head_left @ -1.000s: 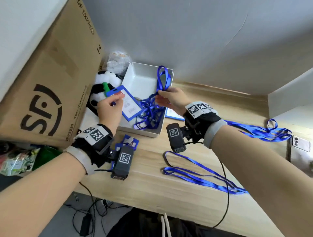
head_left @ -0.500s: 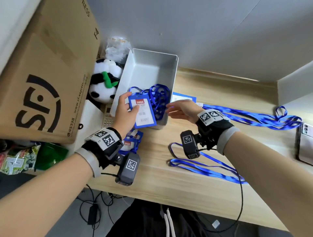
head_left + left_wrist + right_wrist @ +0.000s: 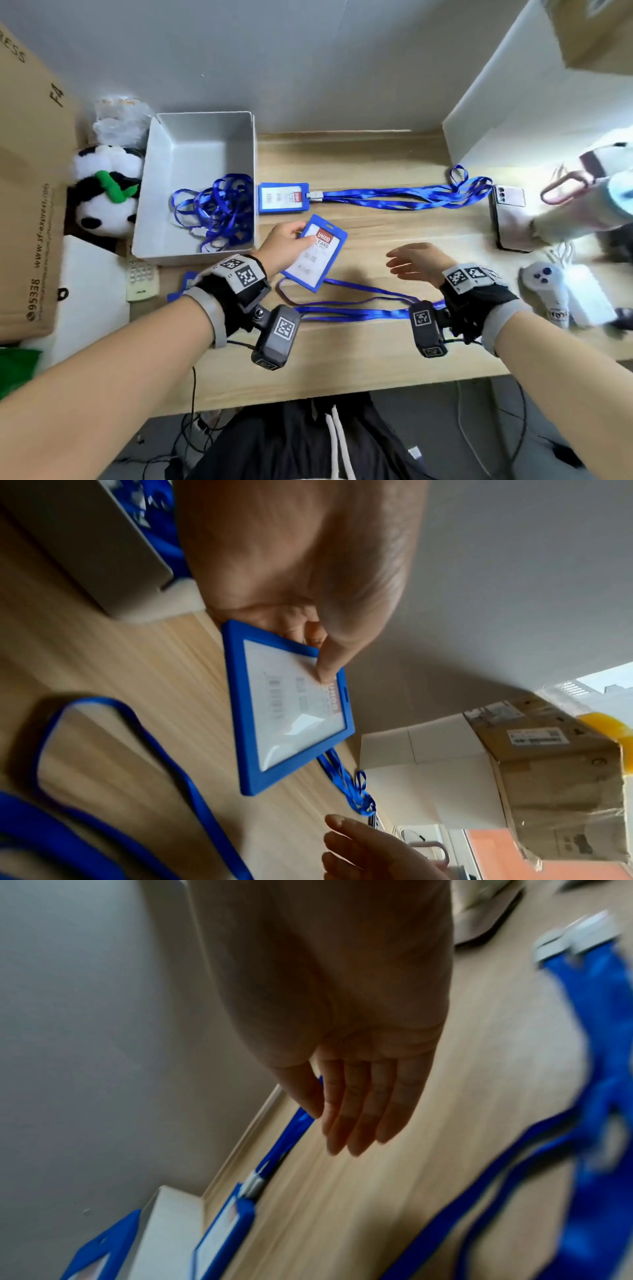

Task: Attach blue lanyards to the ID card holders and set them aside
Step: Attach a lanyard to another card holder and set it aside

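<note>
A flat rectangular ID card holder (image 3: 315,256), with a rigid blue frame and a glossy clear window over a white printed card, is held above the wooden table (image 3: 342,359) near its middle. It is pinched along its left edge by the left hand (image 3: 286,245), thumb on the face and fingers curled behind. Its long axis is tilted, the slotted top end pointing away and to the right; the red header is seen at that end. The small print is too blurred to be read.

The right hand (image 3: 416,262) is held apart to the right, fingers straight and relaxed, nothing gripped.

A loose blue lanyard (image 3: 346,310) of flat woven ribbon is laid on the table below the holder, partly hidden by both wrist cameras. Farther back, a second holder (image 3: 283,198) is seen lying crosswise, clipped to a lanyard stretched rightward. A tangle of lanyards (image 3: 215,209) is contained in a grey box (image 3: 205,137). A plush panda (image 3: 102,192) is partly hidden behind the box wall, and the cardboard carton (image 3: 30,192) is cut off at the left.
</note>
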### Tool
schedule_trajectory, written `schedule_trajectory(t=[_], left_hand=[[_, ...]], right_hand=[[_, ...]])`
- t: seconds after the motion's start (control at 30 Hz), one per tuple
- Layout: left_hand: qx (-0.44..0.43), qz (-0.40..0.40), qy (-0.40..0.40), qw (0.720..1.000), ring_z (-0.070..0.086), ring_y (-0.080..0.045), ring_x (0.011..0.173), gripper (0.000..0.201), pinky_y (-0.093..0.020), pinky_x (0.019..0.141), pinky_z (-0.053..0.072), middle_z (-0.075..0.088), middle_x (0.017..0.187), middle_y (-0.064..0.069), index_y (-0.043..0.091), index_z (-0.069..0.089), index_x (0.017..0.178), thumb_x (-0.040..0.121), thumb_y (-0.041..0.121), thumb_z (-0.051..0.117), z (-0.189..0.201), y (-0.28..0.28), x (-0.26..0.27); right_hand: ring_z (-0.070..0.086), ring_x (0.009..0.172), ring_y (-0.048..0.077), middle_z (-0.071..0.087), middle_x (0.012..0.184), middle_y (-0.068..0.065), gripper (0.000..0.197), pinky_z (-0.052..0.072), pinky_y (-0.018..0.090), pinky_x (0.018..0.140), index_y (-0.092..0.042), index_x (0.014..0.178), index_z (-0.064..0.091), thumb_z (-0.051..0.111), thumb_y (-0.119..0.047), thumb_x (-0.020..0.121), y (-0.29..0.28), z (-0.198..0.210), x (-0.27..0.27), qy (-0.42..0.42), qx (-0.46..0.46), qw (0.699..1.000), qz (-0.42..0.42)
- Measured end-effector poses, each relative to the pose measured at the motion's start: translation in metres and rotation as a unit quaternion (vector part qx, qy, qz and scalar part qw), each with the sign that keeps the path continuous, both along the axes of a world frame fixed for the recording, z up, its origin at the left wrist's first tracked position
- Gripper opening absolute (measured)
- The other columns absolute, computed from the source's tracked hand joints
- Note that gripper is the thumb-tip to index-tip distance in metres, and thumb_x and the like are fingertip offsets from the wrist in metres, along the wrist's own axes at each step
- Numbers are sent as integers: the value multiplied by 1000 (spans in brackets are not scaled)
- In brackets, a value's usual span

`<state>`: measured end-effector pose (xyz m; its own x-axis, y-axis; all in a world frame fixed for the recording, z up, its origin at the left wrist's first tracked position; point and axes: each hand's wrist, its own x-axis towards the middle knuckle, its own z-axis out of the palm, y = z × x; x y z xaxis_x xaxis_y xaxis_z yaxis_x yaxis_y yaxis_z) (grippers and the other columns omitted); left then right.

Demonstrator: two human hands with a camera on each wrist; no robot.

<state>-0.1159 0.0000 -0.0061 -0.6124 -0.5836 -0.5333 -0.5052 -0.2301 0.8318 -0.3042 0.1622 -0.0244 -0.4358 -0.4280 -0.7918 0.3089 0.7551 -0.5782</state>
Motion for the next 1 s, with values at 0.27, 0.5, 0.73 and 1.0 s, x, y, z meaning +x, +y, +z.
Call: schedule_trajectory(t=[0.27,0.5,0.73,1.0], left_hand=[[10,-34,-67,997,58,-19,75,26,-30,71,47,59,98,-13,-5,57,116,91,1,52,-27,47,-34],[27,-52,-118,991,60,-26,94,27,-41,91,48,63,106,-15,-1,57,117,91,3,54,-44,72,-47],[43,-53,-126,990,59,-25,90,27,-37,86,48,61,101,-11,-1,56,117,91,5,54,-46,84,-59],[43,-50,-132,989,60,-26,90,24,-35,80,49,64,110,-19,0,57,115,92,6,53,-49,87,-59]], right_hand=[[65,67,25,60,71,11,5,52,30,66,-7,84,65,60,-8,82,75,-47,-25,192,172,965,-45],[62,80,34,64,89,16,42,44,30,55,1,105,57,69,-29,78,111,-62,-33,199,243,939,-137],[60,96,34,62,108,17,50,43,38,77,5,117,51,66,-29,84,113,-71,-40,181,245,922,-240],[58,105,36,64,113,20,27,43,35,85,-3,109,66,51,-15,90,113,-63,-41,217,225,923,-226]])
